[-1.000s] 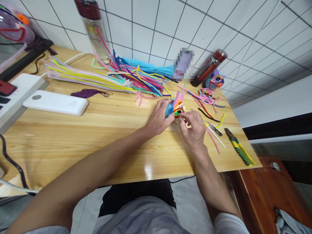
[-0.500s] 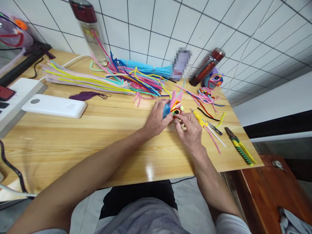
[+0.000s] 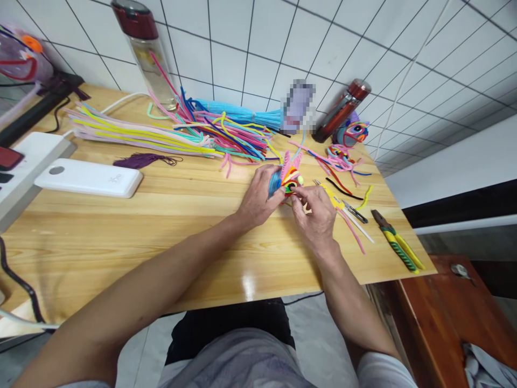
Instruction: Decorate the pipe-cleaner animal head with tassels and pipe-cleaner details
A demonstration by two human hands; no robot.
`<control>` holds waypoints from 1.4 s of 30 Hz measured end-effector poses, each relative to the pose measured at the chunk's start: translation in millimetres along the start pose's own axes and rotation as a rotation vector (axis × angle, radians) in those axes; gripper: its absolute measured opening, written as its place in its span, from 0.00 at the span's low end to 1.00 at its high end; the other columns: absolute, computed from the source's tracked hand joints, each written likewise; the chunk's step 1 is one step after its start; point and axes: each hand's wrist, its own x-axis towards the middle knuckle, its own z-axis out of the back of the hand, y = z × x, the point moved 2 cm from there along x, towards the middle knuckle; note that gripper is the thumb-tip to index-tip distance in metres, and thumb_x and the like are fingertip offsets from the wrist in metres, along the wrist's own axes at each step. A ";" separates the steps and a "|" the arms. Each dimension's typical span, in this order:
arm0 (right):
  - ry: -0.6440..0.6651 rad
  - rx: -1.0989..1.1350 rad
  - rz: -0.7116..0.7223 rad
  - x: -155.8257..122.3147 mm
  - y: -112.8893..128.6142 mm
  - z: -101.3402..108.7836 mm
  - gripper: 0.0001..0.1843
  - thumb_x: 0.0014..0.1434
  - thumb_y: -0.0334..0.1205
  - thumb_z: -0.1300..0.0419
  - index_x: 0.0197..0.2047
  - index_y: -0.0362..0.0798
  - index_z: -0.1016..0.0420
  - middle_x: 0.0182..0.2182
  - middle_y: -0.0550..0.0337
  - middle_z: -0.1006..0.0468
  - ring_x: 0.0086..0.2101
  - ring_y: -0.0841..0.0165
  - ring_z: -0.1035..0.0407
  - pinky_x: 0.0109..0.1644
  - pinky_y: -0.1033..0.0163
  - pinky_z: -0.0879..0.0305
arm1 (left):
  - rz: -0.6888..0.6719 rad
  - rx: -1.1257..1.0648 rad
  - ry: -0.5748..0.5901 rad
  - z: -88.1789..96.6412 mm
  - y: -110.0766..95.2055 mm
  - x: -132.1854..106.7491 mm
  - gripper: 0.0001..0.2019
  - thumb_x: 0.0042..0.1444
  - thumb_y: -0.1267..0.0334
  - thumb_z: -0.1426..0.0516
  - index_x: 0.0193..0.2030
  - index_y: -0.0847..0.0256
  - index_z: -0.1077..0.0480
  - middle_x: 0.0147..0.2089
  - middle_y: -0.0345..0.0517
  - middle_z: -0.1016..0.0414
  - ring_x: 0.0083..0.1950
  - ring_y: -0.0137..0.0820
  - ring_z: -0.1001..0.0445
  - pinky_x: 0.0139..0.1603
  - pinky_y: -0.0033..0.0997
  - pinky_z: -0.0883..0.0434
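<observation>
A small pipe-cleaner figure (image 3: pixel 276 182) is in my left hand (image 3: pixel 258 196), which is wrapped around its blue body. Two pink ear-like loops stand up from its top. Its face side has orange, white and red strips around a black eye with a bit of green. At that eye, the fingertips of my right hand (image 3: pixel 315 213) are drawn together and touch the face. Anything between them is too small to make out. Right of that hand lie a yellow-handled tool (image 3: pixel 334 198), a box cutter (image 3: pixel 356 212) and a white stick (image 3: pixel 363 228).
Bundles of pipe cleaners (image 3: pixel 137 131) lie along the back, beside a clear bottle (image 3: pixel 151 70). A red flask (image 3: pixel 342 110) and a finished-looking figure (image 3: pixel 352 133) stand back right. Pliers (image 3: pixel 396 242) lie near the right edge, a white power bank (image 3: pixel 89 178) and purple tassel (image 3: pixel 139 160) left.
My right fingertips have shifted slightly at the figure's eye, and more of the green bit shows. The left hand keeps its hold. The view has moved a little.
</observation>
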 end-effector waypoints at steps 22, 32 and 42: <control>-0.014 0.167 -0.237 -0.1 -10.9 3.2 0.04 0.70 0.41 0.37 0.45 0.52 0.20 0.39 0.57 0.14 0.32 0.66 0.23 0.38 0.59 0.25 | 0.013 0.005 0.035 3.2 2.4 -3.4 0.29 0.71 0.55 0.47 0.75 0.60 0.40 0.77 0.63 0.37 0.80 0.47 0.40 0.83 0.57 0.43; 0.009 0.513 -0.465 7.7 -8.2 14.9 0.07 0.66 0.43 0.33 0.43 0.50 0.19 0.33 0.61 0.17 0.29 0.68 0.24 0.33 0.62 0.27 | -0.147 0.107 -0.191 21.7 -29.0 -5.8 0.14 0.67 0.54 0.41 0.56 0.56 0.30 0.53 0.53 0.22 0.56 0.43 0.23 0.61 0.49 0.25; 0.190 0.289 -0.257 -8.2 24.1 61.3 0.07 0.68 0.34 0.37 0.40 0.51 0.17 0.33 0.60 0.17 0.33 0.68 0.25 0.40 0.62 0.29 | -0.075 -0.125 0.215 2.2 -69.8 -24.1 0.09 0.70 0.61 0.45 0.40 0.59 0.26 0.34 0.40 0.23 0.33 0.29 0.29 0.38 0.30 0.31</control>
